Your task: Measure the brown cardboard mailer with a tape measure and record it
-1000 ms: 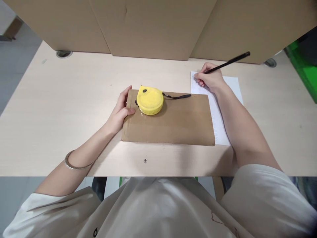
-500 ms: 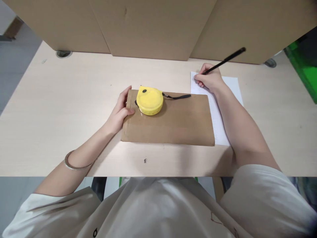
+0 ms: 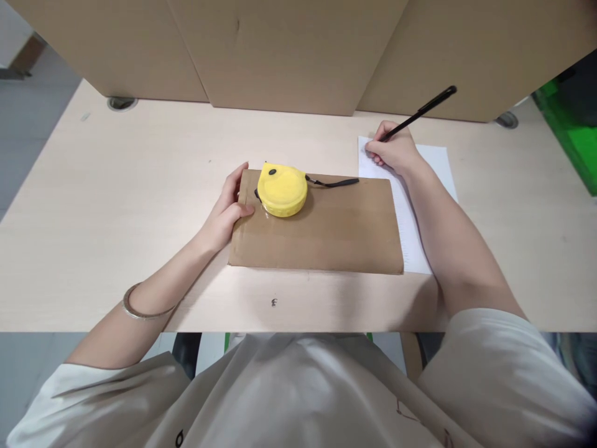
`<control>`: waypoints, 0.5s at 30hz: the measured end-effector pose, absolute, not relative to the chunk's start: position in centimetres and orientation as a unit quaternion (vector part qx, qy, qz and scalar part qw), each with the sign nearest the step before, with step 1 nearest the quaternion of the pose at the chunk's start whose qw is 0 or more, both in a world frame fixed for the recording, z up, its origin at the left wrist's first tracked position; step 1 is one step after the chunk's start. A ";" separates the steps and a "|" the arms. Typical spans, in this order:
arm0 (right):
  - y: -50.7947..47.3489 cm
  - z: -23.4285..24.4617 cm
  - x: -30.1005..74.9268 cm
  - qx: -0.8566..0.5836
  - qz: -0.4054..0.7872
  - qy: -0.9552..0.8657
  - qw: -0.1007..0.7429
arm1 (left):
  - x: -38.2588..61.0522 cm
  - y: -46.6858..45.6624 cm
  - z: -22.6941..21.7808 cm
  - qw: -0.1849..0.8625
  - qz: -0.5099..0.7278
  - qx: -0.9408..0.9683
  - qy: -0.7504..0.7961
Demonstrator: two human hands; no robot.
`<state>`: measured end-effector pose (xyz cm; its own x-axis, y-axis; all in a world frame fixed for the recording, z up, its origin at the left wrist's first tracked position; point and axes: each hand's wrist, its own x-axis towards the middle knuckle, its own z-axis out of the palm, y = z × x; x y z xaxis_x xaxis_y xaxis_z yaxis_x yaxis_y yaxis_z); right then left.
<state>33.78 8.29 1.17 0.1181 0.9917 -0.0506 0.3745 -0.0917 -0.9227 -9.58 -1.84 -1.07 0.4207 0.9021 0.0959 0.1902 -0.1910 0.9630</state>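
Note:
A flat brown cardboard sheet [image 3: 326, 233] lies on the pale wooden desk [image 3: 116, 205]. On its far left corner sits a round yellow tape measure [image 3: 282, 190] with a black wrist strap [image 3: 333, 183] trailing right. My left hand [image 3: 226, 208] rests at the sheet's left edge, fingers loosely spread, thumb on the cardboard beside the tape measure. My right hand [image 3: 392, 149] pinches a black pen [image 3: 420, 112], its tip on a white paper sheet [image 3: 413, 211] that lies partly under the cardboard's right edge.
Tall cardboard panels [image 3: 280, 50] stand along the desk's far edge. Cable grommets sit at the far left [image 3: 121, 102] and far right [image 3: 506, 119]. A green object [image 3: 571, 134] is off the desk at the right. A small dark mark [image 3: 274, 303] is near the front edge.
The pen's upper end has tilted up and to the left while the right hand stays on the paper. The left hand, tape measure and cardboard have not moved.

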 end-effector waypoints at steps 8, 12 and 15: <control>7.5 3.5 36.5 -0.748 0.232 -0.609 0.126 | -9.3 -1.8 -1.2 0.498 0.386 0.665 0.402; 7.3 2.4 36.5 -0.760 0.153 -0.626 0.085 | -9.1 -1.7 -1.2 0.476 0.394 0.668 0.416; 7.2 1.9 36.0 -0.777 0.134 -0.611 0.073 | -9.0 -1.7 -1.1 0.482 0.389 0.664 0.420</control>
<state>36.05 7.20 1.92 0.2174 0.9687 -0.1201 0.9295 -0.2430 -0.2773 -9.02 -1.67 -1.12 0.3451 0.9319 0.1117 0.1820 -0.1832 0.9661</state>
